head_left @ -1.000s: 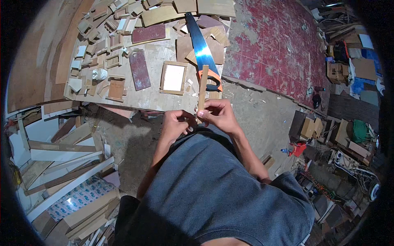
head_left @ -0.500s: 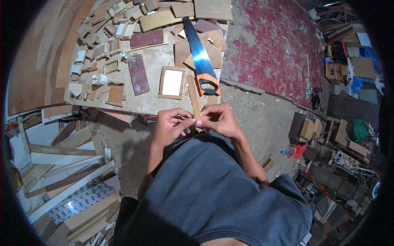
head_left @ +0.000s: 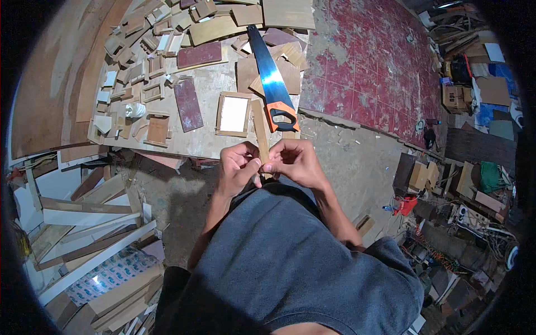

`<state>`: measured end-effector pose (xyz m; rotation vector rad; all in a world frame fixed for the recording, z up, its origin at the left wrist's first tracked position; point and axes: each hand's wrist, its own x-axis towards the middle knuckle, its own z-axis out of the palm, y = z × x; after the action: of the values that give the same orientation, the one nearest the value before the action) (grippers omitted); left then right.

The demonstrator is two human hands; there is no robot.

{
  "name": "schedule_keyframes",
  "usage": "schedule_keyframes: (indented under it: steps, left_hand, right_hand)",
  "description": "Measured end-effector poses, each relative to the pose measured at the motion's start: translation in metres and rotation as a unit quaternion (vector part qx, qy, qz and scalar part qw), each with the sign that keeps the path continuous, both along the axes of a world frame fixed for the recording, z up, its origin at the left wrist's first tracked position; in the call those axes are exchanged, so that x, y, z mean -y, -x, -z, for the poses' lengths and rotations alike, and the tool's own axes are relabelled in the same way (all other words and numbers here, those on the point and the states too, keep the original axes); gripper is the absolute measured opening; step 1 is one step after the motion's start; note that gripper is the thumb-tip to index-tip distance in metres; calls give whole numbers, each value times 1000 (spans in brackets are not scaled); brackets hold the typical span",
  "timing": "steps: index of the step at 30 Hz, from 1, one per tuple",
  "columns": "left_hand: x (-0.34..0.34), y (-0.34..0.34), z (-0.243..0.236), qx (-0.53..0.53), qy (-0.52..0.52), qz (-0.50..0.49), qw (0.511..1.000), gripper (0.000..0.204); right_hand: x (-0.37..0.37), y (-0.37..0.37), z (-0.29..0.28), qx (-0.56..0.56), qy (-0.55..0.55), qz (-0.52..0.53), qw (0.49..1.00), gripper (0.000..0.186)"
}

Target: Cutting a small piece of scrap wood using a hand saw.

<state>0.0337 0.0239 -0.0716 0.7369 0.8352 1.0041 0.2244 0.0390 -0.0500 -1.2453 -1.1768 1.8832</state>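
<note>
Close to my body, a narrow wooden strip (head_left: 260,129) points away from me, its far end over the table edge. My right hand (head_left: 297,162) pinches the strip's near end, thumb tip on top and the other fingers curled beside it. On the strip's other side, my left hand (head_left: 239,167) is closed with its thumb and fingers against that same end. Anything small between the fingertips is hidden. Just beyond lie a handsaw (head_left: 271,78) with an orange and black handle and a small wooden frame (head_left: 221,114) around a white panel.
The wooden worktable (head_left: 215,142) carries many small wooden pieces, dark red blocks (head_left: 188,104) and a white coiled bulb (head_left: 135,110). A worn red surface (head_left: 363,67) lies at the far right. Board offcuts (head_left: 84,206) pile up on the left; tools and cables (head_left: 474,223) clutter the right.
My left hand has shifted slightly right, its fingers curling closer in to the strip. The strip's far end has moved slightly left. My right hand keeps its pinch.
</note>
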Motion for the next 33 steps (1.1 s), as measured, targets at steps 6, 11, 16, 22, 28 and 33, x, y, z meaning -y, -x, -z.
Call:
schedule_keyframes:
  steps: [6, 11, 16, 22, 28, 33]
  left_hand:
    - [2, -3, -1, 67, 131, 76, 986, 18]
    - [9, 14, 13, -168, 90, 219, 957, 25]
    - [11, 18, -24, -203, 45, 159, 965, 13]
    - [13, 12, -18, -86, 28, 100, 991, 20]
    - [14, 16, 0, 2, 86, 121, 989, 12]
    - [18, 16, 15, 140, 173, 143, 964, 12]
  right_hand:
    - [-1, 0, -7, -78, 9, 18, 997, 16]
    - [-2, -4, -5, -61, 16, 31, 998, 16]
    - [-2, -4, -8, -34, 15, 56, 998, 16]
    - [-2, -2, -9, -17, 10, 56, 998, 15]
    - [1, -2, -4, -63, 10, 25, 998, 14]
    - [4, -1, -5, -67, 7, 15, 998, 14]
